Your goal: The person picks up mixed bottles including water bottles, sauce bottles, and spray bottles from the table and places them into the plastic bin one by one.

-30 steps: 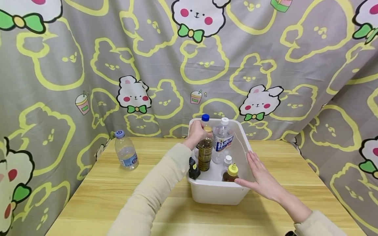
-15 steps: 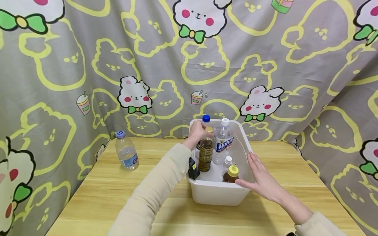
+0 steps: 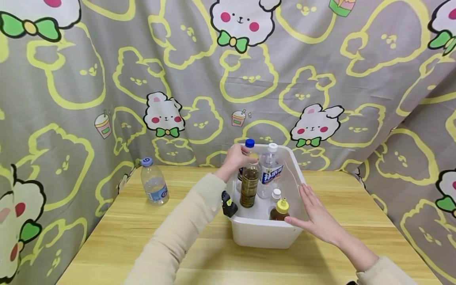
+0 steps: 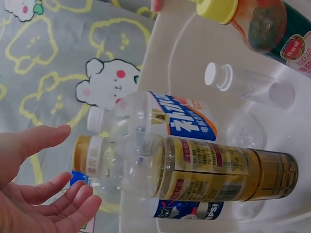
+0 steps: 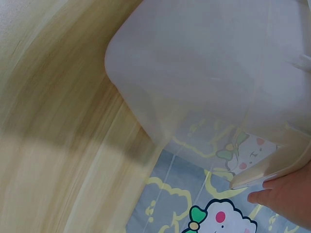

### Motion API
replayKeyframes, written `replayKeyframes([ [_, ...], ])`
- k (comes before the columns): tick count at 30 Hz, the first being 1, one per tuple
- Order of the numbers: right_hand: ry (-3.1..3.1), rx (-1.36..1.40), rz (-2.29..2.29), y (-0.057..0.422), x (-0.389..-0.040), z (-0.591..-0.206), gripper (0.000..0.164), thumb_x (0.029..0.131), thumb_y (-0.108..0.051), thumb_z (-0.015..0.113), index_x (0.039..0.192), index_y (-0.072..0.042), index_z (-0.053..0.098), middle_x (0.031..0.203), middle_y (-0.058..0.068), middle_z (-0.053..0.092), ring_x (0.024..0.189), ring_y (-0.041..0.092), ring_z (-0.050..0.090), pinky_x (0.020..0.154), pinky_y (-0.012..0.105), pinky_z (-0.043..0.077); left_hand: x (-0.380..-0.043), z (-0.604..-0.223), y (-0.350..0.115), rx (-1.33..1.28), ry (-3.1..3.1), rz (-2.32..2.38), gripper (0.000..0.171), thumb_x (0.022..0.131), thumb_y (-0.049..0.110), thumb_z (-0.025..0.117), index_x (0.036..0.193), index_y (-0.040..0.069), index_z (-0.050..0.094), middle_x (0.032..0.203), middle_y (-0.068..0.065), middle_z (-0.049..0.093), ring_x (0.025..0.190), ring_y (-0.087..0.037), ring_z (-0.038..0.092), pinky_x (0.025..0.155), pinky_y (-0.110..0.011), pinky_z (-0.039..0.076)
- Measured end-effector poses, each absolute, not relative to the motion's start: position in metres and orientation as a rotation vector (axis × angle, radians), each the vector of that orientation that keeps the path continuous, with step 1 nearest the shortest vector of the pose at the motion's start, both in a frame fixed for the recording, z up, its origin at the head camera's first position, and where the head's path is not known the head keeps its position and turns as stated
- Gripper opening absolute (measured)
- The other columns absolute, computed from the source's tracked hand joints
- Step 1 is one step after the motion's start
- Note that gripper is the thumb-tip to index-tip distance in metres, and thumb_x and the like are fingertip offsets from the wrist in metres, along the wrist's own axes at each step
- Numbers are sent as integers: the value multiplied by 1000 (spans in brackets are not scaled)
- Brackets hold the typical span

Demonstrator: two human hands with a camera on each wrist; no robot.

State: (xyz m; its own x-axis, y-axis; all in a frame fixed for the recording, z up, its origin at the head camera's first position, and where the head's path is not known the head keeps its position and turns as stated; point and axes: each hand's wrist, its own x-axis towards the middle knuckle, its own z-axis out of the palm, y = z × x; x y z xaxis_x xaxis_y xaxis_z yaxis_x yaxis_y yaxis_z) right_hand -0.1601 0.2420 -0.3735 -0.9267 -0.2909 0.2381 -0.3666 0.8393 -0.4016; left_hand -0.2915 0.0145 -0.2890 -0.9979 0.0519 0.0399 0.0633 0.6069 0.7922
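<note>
My left hand [image 3: 236, 159] is at the neck of a bottle of brown liquid [image 3: 249, 186] with a gold cap, which stands in a white plastic bin [image 3: 263, 233]. In the left wrist view, thumb and fingers are spread either side of the gold cap [image 4: 81, 154], apart from it. My right hand [image 3: 318, 215] lies on the bin's right rim with fingers straight. Near its thumb is a sauce bottle [image 3: 281, 209] with a yellow nozzle cap. A clear bottle [image 3: 270, 172] with a white cap and a Pepsi bottle [image 4: 187, 209] with a blue cap stand beside the brown one.
A small clear bottle [image 4: 252, 87] with a white cap also stands in the bin. Outside it, a part-filled water bottle [image 3: 154, 186] stands on the wooden table [image 3: 199, 245] to the left. A patterned curtain [image 3: 199, 79] hangs behind.
My left hand has eased slightly away from the gold cap, its wrist shifting a little left. The brown-liquid bottle stays standing in the bin, and my right hand keeps its place on the rim.
</note>
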Motion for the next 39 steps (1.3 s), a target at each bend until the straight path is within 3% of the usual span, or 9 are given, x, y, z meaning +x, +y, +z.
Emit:
replayKeyframes([
  [12, -2847, 526, 667, 241, -162, -373, 96, 76, -49, 62, 136, 10, 16, 142, 27, 10, 131, 37, 7, 99, 57, 16, -282, -281, -13, -126, -2731, -1477, 40, 73, 24, 73, 103, 3, 58, 89, -7, 58, 79, -18, 54, 65, -27, 46],
  [27, -2846, 523, 690, 241, -159, -373, 95, 77, -47, 62, 136, 10, 15, 142, 27, 9, 131, 37, 6, 99, 57, 16, -272, -305, -57, -190, -2341, -1591, 25, 75, 10, 69, 94, -3, 61, 81, -13, 60, 74, -23, 59, 67, -28, 49],
  [39, -2834, 521, 698, 241, -159, -373, 95, 77, -46, 62, 136, 10, 15, 142, 27, 9, 131, 37, 6, 98, 58, 17, -267, -333, -93, -93, -2289, -1483, 22, 77, 13, 67, 91, -3, 61, 81, -13, 62, 72, -23, 57, 67, -31, 48],
])
